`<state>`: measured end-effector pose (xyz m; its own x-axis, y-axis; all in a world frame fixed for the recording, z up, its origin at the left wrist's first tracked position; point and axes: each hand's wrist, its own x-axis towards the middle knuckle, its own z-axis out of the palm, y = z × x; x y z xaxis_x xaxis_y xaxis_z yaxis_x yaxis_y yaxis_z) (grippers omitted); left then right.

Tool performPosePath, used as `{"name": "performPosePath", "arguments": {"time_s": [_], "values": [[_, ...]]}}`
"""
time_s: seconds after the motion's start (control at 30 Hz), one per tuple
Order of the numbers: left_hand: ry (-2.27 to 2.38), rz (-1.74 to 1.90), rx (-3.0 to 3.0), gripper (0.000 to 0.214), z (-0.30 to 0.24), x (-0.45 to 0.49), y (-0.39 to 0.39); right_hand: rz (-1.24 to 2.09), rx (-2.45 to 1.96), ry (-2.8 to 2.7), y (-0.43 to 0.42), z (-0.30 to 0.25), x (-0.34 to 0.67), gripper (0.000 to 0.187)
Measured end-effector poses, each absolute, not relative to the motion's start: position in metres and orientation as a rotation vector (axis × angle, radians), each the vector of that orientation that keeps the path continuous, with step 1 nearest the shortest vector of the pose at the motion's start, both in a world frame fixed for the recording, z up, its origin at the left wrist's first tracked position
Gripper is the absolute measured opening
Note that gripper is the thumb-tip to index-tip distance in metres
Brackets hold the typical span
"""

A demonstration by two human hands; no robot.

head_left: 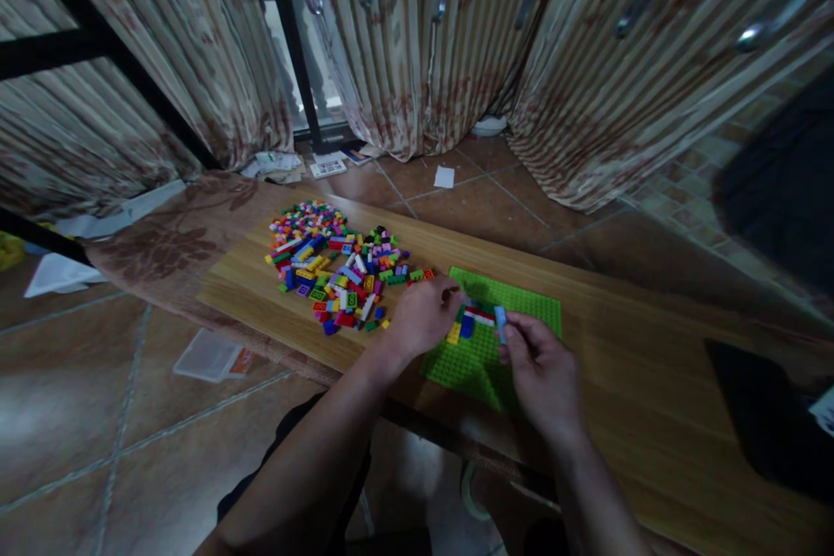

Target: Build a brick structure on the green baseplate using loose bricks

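A green studded baseplate (521, 304) lies on a wooden table (625, 365). A few bricks are fixed on it: yellow, blue, red and white (470, 321). My left hand (423, 317) rests at the plate's left edge, fingers curled near those bricks; what it holds, if anything, is hidden. My right hand (540, 373) hovers over the plate and pinches a light blue brick (500, 320) between thumb and fingers. A heap of several loose coloured bricks (335, 265) lies on the table to the left.
A dark flat object (762, 417) sits at the table's right end. Patterned cloth (169, 234) hangs off the left end. Striped curtains (423, 43) hang behind. Papers (326, 165) and a plastic box (208, 356) lie on the tiled floor.
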<state>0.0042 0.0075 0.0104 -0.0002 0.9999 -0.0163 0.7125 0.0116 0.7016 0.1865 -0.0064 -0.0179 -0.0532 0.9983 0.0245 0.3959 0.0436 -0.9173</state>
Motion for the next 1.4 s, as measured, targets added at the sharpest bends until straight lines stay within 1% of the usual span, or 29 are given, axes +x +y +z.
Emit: {"name": "performPosePath", "arguments": {"time_s": [0.1,0.17,0.23,0.33,0.5,0.63,0.73,0.9,1.07,1.3,1.4], "values": [[1.431,0.838,1.633,0.033,0.007,0.007,0.006,1.088,-1.341,-1.482,-0.011,-0.014,0.173,0.037],[1.281,0.886,1.527,0.03,0.004,0.007,0.006,1.127,-1.281,-1.485,-0.013,-0.012,0.165,0.035],[1.237,0.925,1.457,0.025,0.002,0.003,0.007,1.124,-1.264,-1.51,-0.012,-0.013,0.162,0.033],[1.352,0.94,1.507,0.021,0.005,-0.011,0.008,0.933,-1.304,-1.615,-0.009,-0.016,0.165,0.03],[1.815,0.8,1.693,0.019,0.013,-0.037,0.008,0.57,-1.368,-1.921,-0.006,-0.021,0.172,0.03],[1.982,0.676,1.701,0.023,0.012,-0.046,0.01,0.417,-1.412,-2.076,-0.011,-0.028,0.166,0.033],[2.02,0.674,1.686,0.023,0.012,-0.048,0.01,0.349,-1.43,-2.145,-0.013,-0.033,0.161,0.034],[1.997,0.726,1.686,0.021,0.013,-0.048,0.009,0.286,-1.449,-2.164,-0.013,-0.039,0.159,0.036],[1.995,0.762,1.661,0.02,0.013,-0.049,0.008,0.292,-1.475,-2.142,-0.012,-0.042,0.159,0.037],[1.975,0.802,1.637,0.018,0.013,-0.049,0.008,0.405,-1.497,-2.09,-0.009,-0.047,0.164,0.035],[1.961,0.816,1.632,0.018,0.012,-0.049,0.008,0.397,-1.5,-2.092,-0.007,-0.047,0.166,0.034]]}}
